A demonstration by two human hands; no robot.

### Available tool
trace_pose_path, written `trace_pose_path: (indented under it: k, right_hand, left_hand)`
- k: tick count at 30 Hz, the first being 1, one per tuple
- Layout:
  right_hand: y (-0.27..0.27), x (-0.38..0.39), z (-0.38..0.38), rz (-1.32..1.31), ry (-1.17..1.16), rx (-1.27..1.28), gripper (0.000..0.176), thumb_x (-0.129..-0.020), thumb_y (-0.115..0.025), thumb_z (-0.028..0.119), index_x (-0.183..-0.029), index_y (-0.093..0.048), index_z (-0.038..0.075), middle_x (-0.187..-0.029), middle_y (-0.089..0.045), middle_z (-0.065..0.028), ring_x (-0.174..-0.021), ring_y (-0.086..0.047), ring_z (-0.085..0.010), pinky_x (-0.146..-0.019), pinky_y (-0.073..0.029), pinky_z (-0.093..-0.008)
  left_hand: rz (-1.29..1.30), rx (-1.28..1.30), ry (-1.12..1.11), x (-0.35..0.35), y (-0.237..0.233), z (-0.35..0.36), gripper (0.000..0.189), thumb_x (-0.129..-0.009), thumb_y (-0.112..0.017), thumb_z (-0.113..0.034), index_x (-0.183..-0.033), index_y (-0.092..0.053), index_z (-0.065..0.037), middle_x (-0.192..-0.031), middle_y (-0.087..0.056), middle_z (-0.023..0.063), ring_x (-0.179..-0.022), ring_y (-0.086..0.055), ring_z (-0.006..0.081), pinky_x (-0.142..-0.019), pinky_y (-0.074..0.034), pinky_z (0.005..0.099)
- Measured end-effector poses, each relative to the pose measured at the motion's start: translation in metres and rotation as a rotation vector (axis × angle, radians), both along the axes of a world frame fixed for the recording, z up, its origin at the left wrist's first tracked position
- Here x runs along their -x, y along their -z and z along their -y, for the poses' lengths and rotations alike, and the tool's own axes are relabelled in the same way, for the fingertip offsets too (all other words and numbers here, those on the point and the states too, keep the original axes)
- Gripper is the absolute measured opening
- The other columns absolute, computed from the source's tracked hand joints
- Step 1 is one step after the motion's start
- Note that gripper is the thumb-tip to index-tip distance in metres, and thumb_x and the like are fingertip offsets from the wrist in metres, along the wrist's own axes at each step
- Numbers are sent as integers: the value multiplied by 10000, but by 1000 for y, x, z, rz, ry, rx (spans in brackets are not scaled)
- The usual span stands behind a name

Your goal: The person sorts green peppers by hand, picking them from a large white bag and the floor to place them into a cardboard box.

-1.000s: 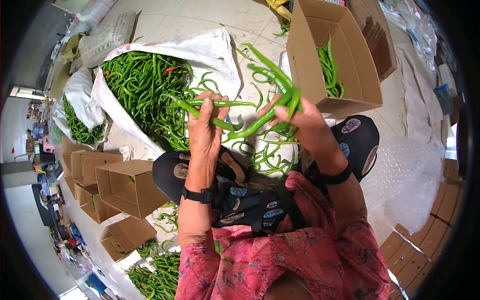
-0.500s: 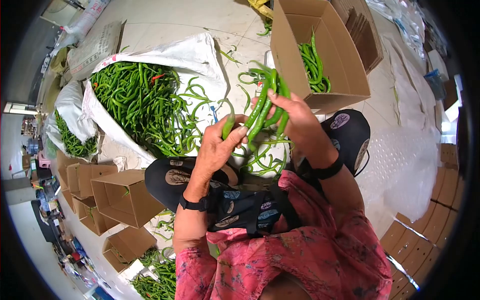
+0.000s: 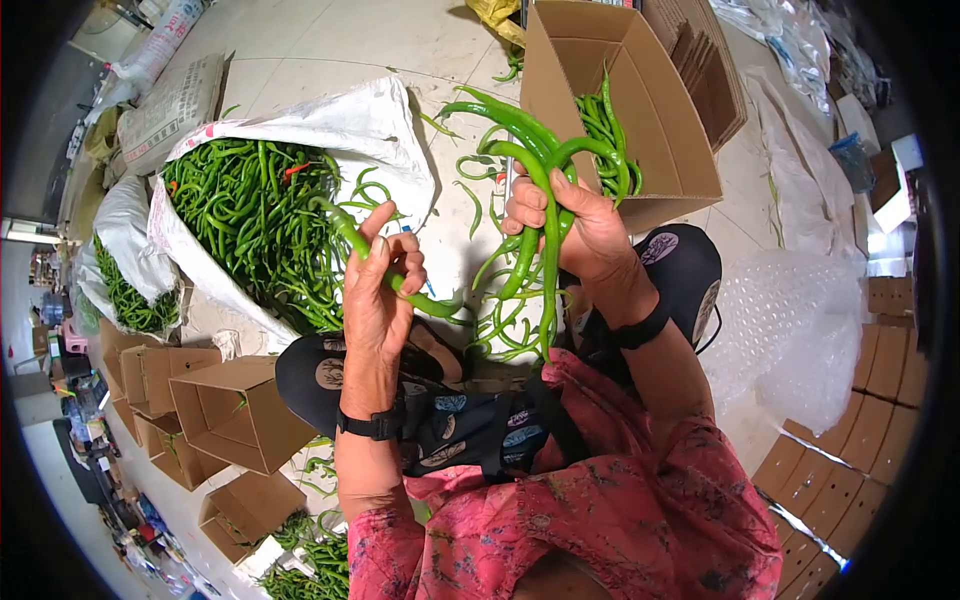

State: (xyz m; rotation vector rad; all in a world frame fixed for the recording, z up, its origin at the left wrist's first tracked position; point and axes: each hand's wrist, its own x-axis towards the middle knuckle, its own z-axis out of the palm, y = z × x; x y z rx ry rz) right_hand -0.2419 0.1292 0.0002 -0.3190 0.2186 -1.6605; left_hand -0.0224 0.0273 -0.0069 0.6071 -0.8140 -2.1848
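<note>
My right hand [image 3: 597, 232] is closed around a bunch of long green chili peppers [image 3: 520, 128], which fan out above the fist and hang below it. Between the thumb and fingers of my left hand [image 3: 372, 295] is a single curved green chili pepper [image 3: 349, 236], its lower end trailing to the right. Left of that hand, a heap of green chilies [image 3: 250, 205] spills from a white woven sack [image 3: 375, 115]. Loose chilies [image 3: 508, 328] lie on the floor between my knees. Behind my right hand an open cardboard box [image 3: 665, 135] holds several chilies [image 3: 607, 125].
Open cardboard boxes [image 3: 290, 440] stand at the left, near a second chili sack [image 3: 140, 225]. More chilies [image 3: 310, 560] lie at the lower left. Bubble wrap [image 3: 800, 330] and stacked brown cartons [image 3: 860, 450] are on the right. Folded cardboard [image 3: 715, 70] leans behind the box.
My hands have moved apart; the left one shifted leftward with one chili, toward the sack. The right hand has lowered slightly and keeps its bunch, now more spread out.
</note>
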Motion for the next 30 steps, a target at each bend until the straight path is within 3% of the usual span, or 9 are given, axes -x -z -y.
trace_pose_path:
  k: [1,3,7,9,11,13,16,21,30]
  right_hand:
    - [0,0,1,14,-1,19,355,-970,-571,207,-1210,-469,-33,-869,-518,-60,-815,-512,-180,-832,-439,-366]
    - [-1,0,1,-64,40,-18,341,-966,-577,221,-1205,-477,-2,-853,-483,-30,-801,-483,-161,-825,-422,-360]
    - [-23,6,-7,-241,211,-136,384,-944,-609,217,-1235,-478,4,-900,-481,-23,-810,-480,-157,-822,-423,-367]
    - [-46,21,-15,-225,250,-58,368,-957,-594,166,-1238,-477,-41,-954,-562,-139,-857,-577,-212,-842,-508,-356]
    - [-63,50,-25,-324,252,-80,406,-944,-619,173,-1265,-473,-29,-1007,-591,-147,-883,-608,-207,-849,-524,-361]
    - [-84,68,-33,-760,418,-183,380,-945,-617,179,-1240,-505,-33,-1050,-625,-144,-926,-630,-196,-867,-527,-350]
    - [-98,100,-36,-988,574,-296,281,-938,-618,155,-1153,-583,-23,-1018,-666,-117,-937,-637,-171,-855,-508,-289]
    - [-79,154,-37,-1028,479,-545,337,-899,-676,151,-1180,-589,-12,-1007,-675,-106,-900,-651,-157,-813,-520,-270]
    - [-51,190,-27,-976,350,-689,317,-885,-694,120,-1156,-597,-12,-965,-681,-99,-836,-677,-160,-774,-574,-258]
  left_hand:
    - [-1,-1,-4,0,1,-1,467,-976,-552,-193,-1377,-410,-1,-929,-565,111,-759,-508,150,-610,-427,258]
    - [-317,-133,113,0,-1,-3,528,-964,-532,-136,-1438,-340,-7,-1038,-531,134,-869,-489,173,-645,-429,265]
    - [-344,-95,118,-5,-9,0,599,-951,-538,-98,-1477,-275,12,-1117,-512,127,-917,-478,191,-682,-435,247]
    - [-375,-100,98,-5,-7,-1,528,-961,-514,-86,-1456,-341,-18,-1071,-517,111,-920,-496,193,-754,-441,308]
    - [-376,-47,104,-5,-4,-2,537,-962,-512,-88,-1468,-338,-49,-1037,-524,122,-888,-515,203,-783,-449,323]
    - [-392,-15,120,-4,-4,-4,542,-963,-510,-89,-1475,-333,-71,-1037,-533,135,-883,-536,216,-791,-461,340]
    - [-397,-15,122,-4,-7,-4,549,-968,-499,-87,-1487,-321,-107,-1058,-555,167,-881,-573,242,-803,-484,375]
    - [-416,-77,139,-3,-3,-1,532,-982,-447,-73,-1491,-298,-119,-1217,-571,240,-959,-627,275,-830,-539,405]
    - [-321,-57,79,3,-2,-1,592,-979,-469,-42,-1521,-244,-117,-1281,-560,194,-958,-594,212,-834,-505,338]
